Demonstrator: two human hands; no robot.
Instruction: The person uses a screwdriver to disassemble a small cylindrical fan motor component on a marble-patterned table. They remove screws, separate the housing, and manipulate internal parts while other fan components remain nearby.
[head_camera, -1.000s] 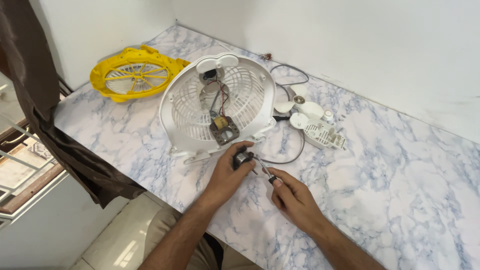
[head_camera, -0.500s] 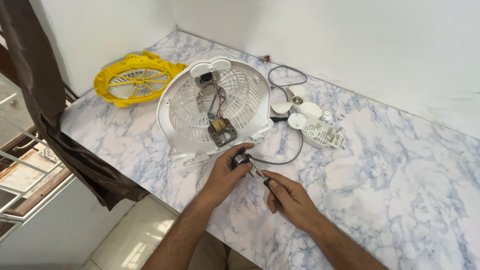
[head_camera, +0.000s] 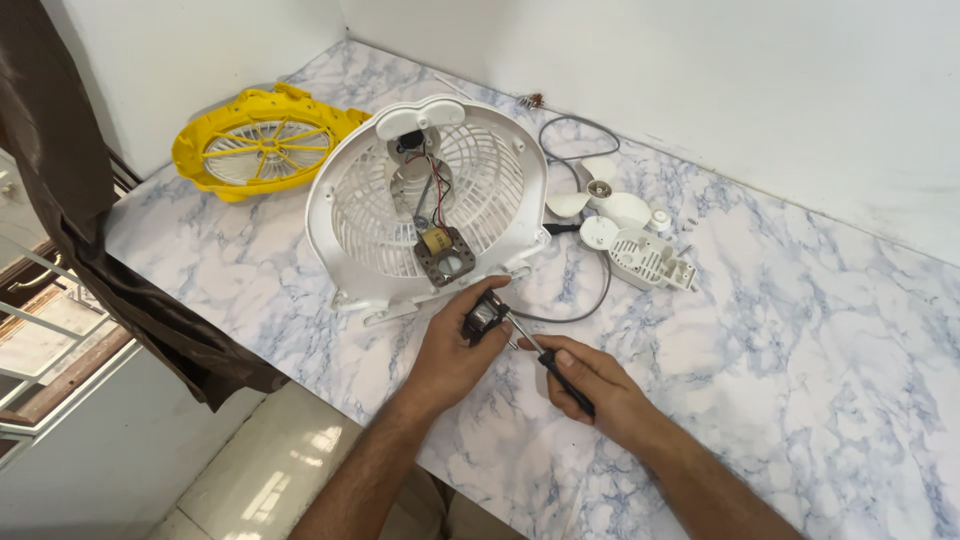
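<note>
Small black part (head_camera: 487, 316) sits pinched in our left hand (head_camera: 452, 350), near the front edge of the marble counter (head_camera: 800, 330), just before the white fan housing (head_camera: 430, 205). Our right hand (head_camera: 590, 380), closed around a screwdriver (head_camera: 545, 358), lies just right of it; the shaft angles up-left into the part, which looks dark and blocky.

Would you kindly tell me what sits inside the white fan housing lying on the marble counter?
Inside the white fan housing sit a small motor block and red and dark wires running up to a black part near the top. Anything beneath the grille is hidden.
</note>
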